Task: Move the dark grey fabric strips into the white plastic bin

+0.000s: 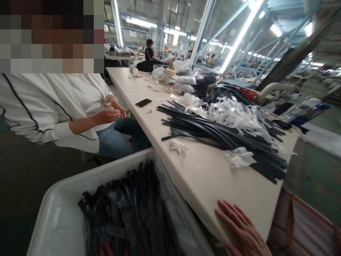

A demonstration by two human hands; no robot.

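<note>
My right hand [243, 229] lies on the pale table [197, 177] near its front edge, palm down with fingers stretched out and nothing in it. Low in the frame, a few fingers of my left hand [106, 249] show among dark strips [133, 209] inside a white plastic bin [60, 209]. The strips and the frame's edge hide most of that hand, so I cannot tell whether it grips any. Beyond my right hand, a fanned pile of long, flat black strips [213, 133] covers part of the table.
Crumpled clear plastic [231, 113] rests on the pile, with wrappers [239, 156] beside it. A phone [144, 102] lies by the table's left edge. A person in a white jacket [82, 96] sits at the left, hands together. A brown-edged container [306, 220] stands below right.
</note>
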